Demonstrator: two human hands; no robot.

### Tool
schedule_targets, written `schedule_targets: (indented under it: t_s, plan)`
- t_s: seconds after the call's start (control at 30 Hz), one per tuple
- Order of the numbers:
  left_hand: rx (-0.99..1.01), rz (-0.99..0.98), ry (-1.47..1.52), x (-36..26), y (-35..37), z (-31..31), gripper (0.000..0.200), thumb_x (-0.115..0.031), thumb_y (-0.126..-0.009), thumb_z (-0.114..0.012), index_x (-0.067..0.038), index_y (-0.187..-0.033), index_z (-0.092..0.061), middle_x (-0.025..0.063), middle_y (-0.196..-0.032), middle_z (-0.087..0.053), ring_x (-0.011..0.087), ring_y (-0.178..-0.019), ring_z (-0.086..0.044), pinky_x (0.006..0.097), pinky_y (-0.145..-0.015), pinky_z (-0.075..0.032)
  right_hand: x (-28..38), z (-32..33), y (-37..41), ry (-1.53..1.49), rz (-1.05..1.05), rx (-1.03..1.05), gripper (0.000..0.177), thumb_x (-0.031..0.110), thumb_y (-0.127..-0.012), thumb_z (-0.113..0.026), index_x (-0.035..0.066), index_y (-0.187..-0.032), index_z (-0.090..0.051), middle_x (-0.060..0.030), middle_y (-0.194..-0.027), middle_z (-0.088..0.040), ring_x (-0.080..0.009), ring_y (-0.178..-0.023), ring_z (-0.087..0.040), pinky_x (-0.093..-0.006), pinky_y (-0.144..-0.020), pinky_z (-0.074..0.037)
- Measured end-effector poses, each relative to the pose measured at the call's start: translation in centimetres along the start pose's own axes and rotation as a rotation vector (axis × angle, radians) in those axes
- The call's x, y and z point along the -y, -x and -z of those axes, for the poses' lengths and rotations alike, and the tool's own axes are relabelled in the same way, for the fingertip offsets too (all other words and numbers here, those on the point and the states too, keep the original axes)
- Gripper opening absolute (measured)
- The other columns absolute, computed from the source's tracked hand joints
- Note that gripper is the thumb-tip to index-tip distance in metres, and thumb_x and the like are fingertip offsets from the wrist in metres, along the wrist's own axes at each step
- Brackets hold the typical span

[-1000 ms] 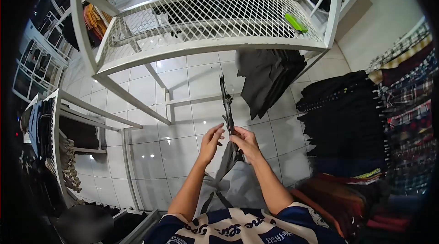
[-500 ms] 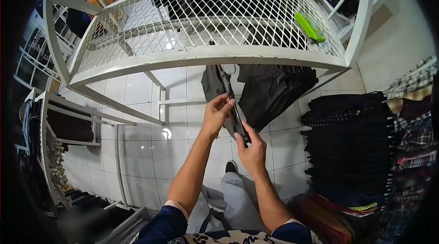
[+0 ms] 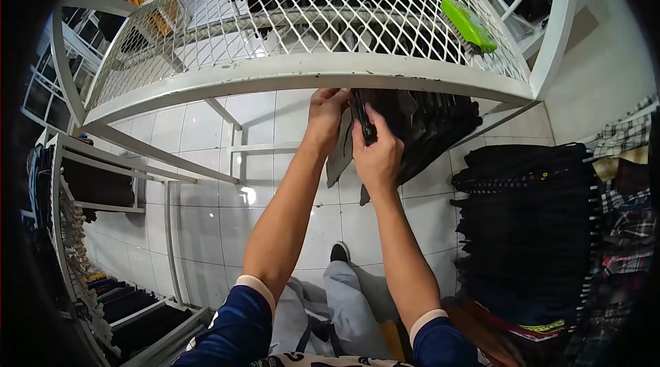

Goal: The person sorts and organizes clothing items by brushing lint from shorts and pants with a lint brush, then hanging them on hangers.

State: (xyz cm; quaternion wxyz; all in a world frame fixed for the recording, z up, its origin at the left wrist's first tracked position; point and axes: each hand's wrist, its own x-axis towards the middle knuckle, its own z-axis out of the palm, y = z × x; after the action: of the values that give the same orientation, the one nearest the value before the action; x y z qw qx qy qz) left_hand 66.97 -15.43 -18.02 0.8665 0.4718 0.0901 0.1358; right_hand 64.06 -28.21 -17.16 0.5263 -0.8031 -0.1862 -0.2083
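Observation:
Just beneath the front bar of a white mesh shelf, both hands grip the dark waistband edge of a pair of trousers (image 3: 362,118). My left hand (image 3: 326,118) is closed at its upper end, fingertips right at the bar's lower edge. Lower down, my right hand (image 3: 377,154) pinches the near end between thumb and fingers. Grey-black cloth hangs below the hands. Close on the right, several dark hanging garments (image 3: 440,126) are packed together under the shelf. The upper part of the held piece is hidden behind the bar.
The white metal rack (image 3: 309,73) spans the view ahead, with a bright green brush (image 3: 469,27) on its mesh. Black clothes (image 3: 526,229) hang at the right beside plaid shirts (image 3: 627,202). A white shelf unit (image 3: 113,161) stands at left on the tiled floor (image 3: 206,229).
Both hands have moved up and forward with the trousers, from in front of the rack to under its front bar. The held trousers now hang closer to the other garments.

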Motion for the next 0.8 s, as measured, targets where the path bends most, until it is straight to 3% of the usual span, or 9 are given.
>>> schedule_targets:
  t_s: [0.13, 0.23, 0.33, 0.4, 0.47, 0.67, 0.7, 0.73, 0.8]
  plan:
    - [-0.002, 0.005, -0.109, 2.7, -2.2, 0.1, 0.019, -0.013, -0.102, -0.06, -0.004, -0.116, -0.07, 0.0053, -0.114, -0.072, 0.017, -0.102, -0.065, 0.0347, -0.093, -0.05, -2.1, -1.0, -1.4, 0.127, -0.125, 0.076, 0.038, 0.016, -0.09, -0.072, 0.001, -0.125, -0.069, -0.0233, -0.105, -0.074, -0.0406, -0.091, -0.074, -0.0431, -0.079, -0.059]
    - [0.027, -0.003, -0.177, 4.4, -2.7, -0.6, 0.028, -0.017, -0.103, -0.062, -0.001, -0.125, -0.067, 0.0098, -0.12, -0.071, 0.0189, -0.112, -0.063, 0.0353, -0.103, -0.045, -3.5, -1.2, -1.1, 0.065, -0.005, -0.027, 0.041, 0.014, -0.089, -0.074, 0.0, -0.127, -0.067, -0.0233, -0.119, -0.071, -0.0396, -0.105, -0.07, -0.0431, -0.086, -0.057]
    - [0.058, -0.148, -0.304, 5.0, -3.3, -1.3, 0.032, -0.018, -0.102, -0.063, 0.001, -0.128, -0.065, 0.0125, -0.127, -0.069, 0.0215, -0.12, -0.062, 0.0346, -0.11, -0.041, -3.2, -0.5, 0.4, 0.047, -0.065, -0.062, 0.04, 0.013, -0.088, -0.075, -0.001, -0.125, -0.066, -0.021, -0.115, -0.071, -0.0393, -0.105, -0.069, -0.0435, -0.087, -0.057]
    - [0.111, -0.075, -0.219, 4.8, -3.4, -1.9, 0.035, -0.019, -0.103, -0.063, 0.002, -0.131, -0.064, 0.0128, -0.136, -0.066, 0.0213, -0.129, -0.057, 0.0339, -0.115, -0.037, -3.4, -0.6, 1.0, 0.081, -0.075, -0.077, 0.036, 0.011, -0.089, -0.075, -0.001, -0.122, -0.065, -0.019, -0.107, -0.072, -0.0389, -0.099, -0.071, -0.0419, -0.084, -0.058]
    - [0.099, -0.128, -0.173, 5.3, -3.4, -3.2, 0.031, -0.017, -0.106, -0.057, 0.004, -0.126, -0.066, 0.0075, -0.12, -0.071, 0.0137, -0.11, -0.061, 0.0288, -0.1, -0.045, -3.9, -0.7, 1.2, 0.011, -0.115, -0.208, 0.034, 0.011, -0.091, -0.074, -0.001, -0.122, -0.066, -0.0195, -0.107, -0.072, -0.0373, -0.095, -0.073, -0.0399, -0.079, -0.059]
    - [0.259, -0.109, -0.252, 7.4, -4.8, -4.8, 0.031, -0.016, -0.105, -0.055, 0.003, -0.128, -0.066, 0.0071, -0.117, -0.071, 0.0117, -0.107, -0.059, 0.028, -0.097, -0.043, -5.4, 1.1, 0.5, -0.101, -0.166, -0.328, 0.033, 0.01, -0.094, -0.074, -0.004, -0.122, -0.065, -0.0221, -0.108, -0.072, -0.0362, -0.095, -0.075, -0.0385, -0.075, -0.061]
    - [0.272, -0.088, -0.34, 7.5, -5.1, -5.3, 0.036, -0.019, -0.106, -0.055, 0.002, -0.134, -0.064, 0.0072, -0.131, -0.068, 0.0149, -0.124, -0.057, 0.0315, -0.112, -0.036, -5.5, 1.5, 0.2, -0.092, -0.219, -0.327, 0.032, 0.007, -0.095, -0.072, -0.006, -0.123, -0.064, -0.0206, -0.105, -0.074, -0.0289, -0.095, -0.075, -0.0364, -0.078, -0.061]
    - [0.272, -0.094, -0.337, 7.7, -5.3, -5.6, 0.036, -0.019, -0.106, -0.055, 0.002, -0.134, -0.064, 0.0072, -0.131, -0.068, 0.0149, -0.124, -0.057, 0.0315, -0.112, -0.036, -5.5, 1.8, -0.1, -0.084, -0.27, -0.325, 0.031, 0.004, -0.096, -0.071, -0.009, -0.123, -0.064, -0.0192, -0.103, -0.075, -0.0216, -0.095, -0.075, -0.0343, -0.08, -0.061]
    - [0.268, -0.087, -0.348, 8.2, -5.4, -5.7, 0.036, -0.021, -0.106, -0.055, 0.003, -0.132, -0.065, 0.0075, -0.128, -0.069, 0.0148, -0.121, -0.058, 0.0318, -0.111, -0.037, -6.0, 1.8, -0.1, -0.008, -0.202, -0.33, 0.032, 0.006, -0.097, -0.07, -0.009, -0.125, -0.063, -0.019, -0.1, -0.076, -0.0247, -0.093, -0.076, -0.0352, -0.08, -0.06]
